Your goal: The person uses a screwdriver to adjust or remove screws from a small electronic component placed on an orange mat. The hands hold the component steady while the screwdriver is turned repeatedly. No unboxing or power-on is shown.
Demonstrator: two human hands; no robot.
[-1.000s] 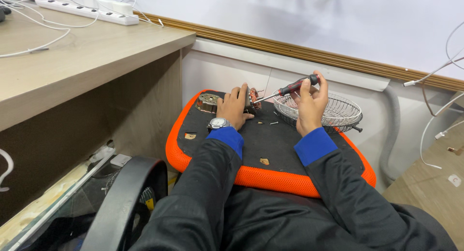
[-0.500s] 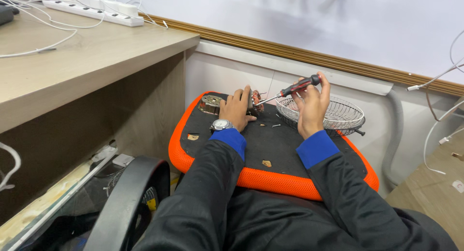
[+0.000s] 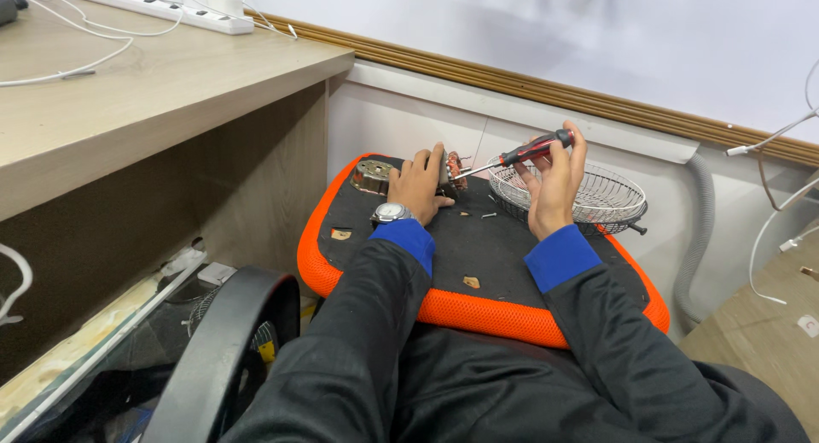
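My left hand (image 3: 418,185), with a wristwatch on the wrist, grips a small motor part with copper windings (image 3: 455,168) on a black pad with an orange rim (image 3: 478,311). My right hand (image 3: 553,183) holds a red-and-black screwdriver (image 3: 533,149), its tip touching the motor part. A round metal motor housing (image 3: 373,176) lies just left of my left hand. Loose screws (image 3: 488,214) lie on the pad between my hands.
A wire fan guard (image 3: 589,200) rests on the pad's far right. A wooden desk (image 3: 128,102) with a white power strip (image 3: 171,8) and cables stands to the left. A grey hose (image 3: 698,238) runs down the wall. A black chair armrest (image 3: 213,349) is at lower left.
The view has shifted slightly. My right hand has tilted the screwdriver a little lower toward the motor part; my left hand stays on it.
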